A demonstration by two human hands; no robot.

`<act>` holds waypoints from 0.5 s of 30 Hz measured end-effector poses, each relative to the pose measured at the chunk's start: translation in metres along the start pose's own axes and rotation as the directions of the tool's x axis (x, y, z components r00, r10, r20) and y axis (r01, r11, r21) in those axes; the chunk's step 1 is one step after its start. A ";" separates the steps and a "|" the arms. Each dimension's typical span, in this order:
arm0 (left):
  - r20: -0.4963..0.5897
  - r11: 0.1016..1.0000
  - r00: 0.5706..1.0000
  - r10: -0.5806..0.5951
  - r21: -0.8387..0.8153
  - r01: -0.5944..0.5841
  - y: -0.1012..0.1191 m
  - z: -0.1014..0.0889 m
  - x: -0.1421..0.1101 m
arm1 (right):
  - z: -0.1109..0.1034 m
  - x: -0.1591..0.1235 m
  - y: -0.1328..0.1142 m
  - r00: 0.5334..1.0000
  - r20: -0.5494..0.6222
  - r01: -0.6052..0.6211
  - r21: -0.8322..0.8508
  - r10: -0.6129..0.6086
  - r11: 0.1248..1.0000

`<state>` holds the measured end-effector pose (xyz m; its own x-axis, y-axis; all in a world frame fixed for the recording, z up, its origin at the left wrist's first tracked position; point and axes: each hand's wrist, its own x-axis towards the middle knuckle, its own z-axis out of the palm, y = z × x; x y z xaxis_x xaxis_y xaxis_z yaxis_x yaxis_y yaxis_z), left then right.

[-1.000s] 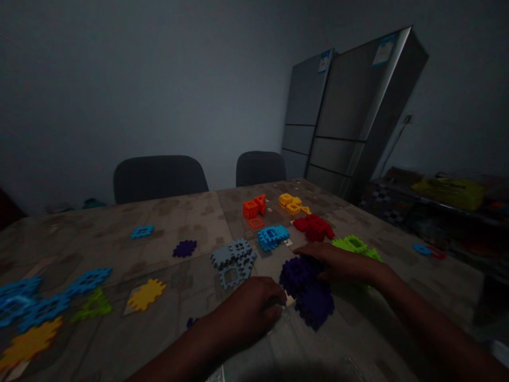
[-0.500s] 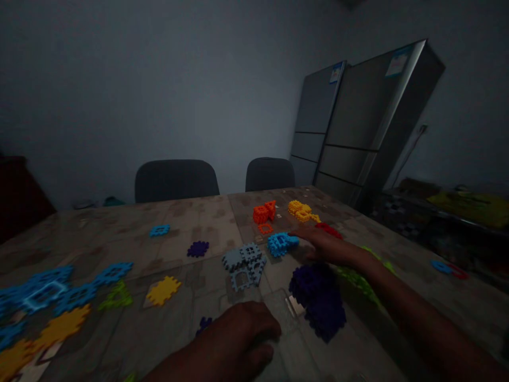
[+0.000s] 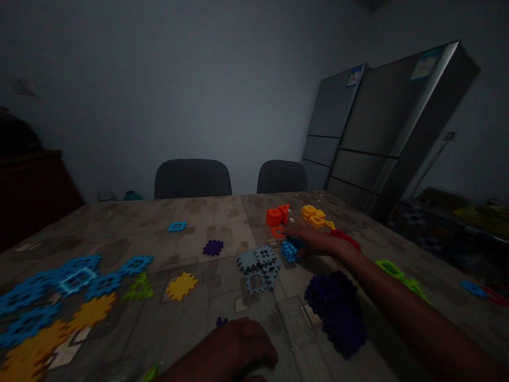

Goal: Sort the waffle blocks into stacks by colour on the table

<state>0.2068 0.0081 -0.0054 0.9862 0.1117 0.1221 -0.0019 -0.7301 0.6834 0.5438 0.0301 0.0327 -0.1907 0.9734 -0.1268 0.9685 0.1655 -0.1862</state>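
My right hand (image 3: 314,241) reaches forward over the table and closes on a light blue block cluster (image 3: 289,250), which it partly covers. My left hand (image 3: 242,347) rests curled near the table's front edge; whether anything is inside its fingers is hidden. A dark purple block pile (image 3: 338,310) lies beside my right forearm. A grey block assembly (image 3: 259,267) sits just left of the blue cluster. Behind my right hand stand an orange block cluster (image 3: 277,215), a yellow one (image 3: 315,216) and part of a red one (image 3: 347,237).
Flat blue pieces (image 3: 71,278), yellow pieces (image 3: 181,285), a green piece (image 3: 138,288) and a purple piece (image 3: 213,247) lie on the patterned table (image 3: 167,323). Green blocks (image 3: 397,273) sit at right. Two dark chairs (image 3: 193,179) and a grey refrigerator (image 3: 389,127) stand behind.
My right hand left the purple pile, moved forward and closed over the light blue cluster. My left hand drew back toward the front edge. The view shifted, so things sit further right.
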 end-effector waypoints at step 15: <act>0.010 1.000 1.000 -0.026 -0.009 0.026 0.003 -0.007 -0.006 | -0.002 0.006 -0.008 1.000 -0.004 0.013 0.042 -0.013 0.999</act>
<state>0.1995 0.0098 0.0005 0.9876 0.1236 0.0972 0.0220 -0.7207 0.6929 0.5357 0.0346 0.0354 -0.2023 0.9718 -0.1208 0.9584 0.1712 -0.2284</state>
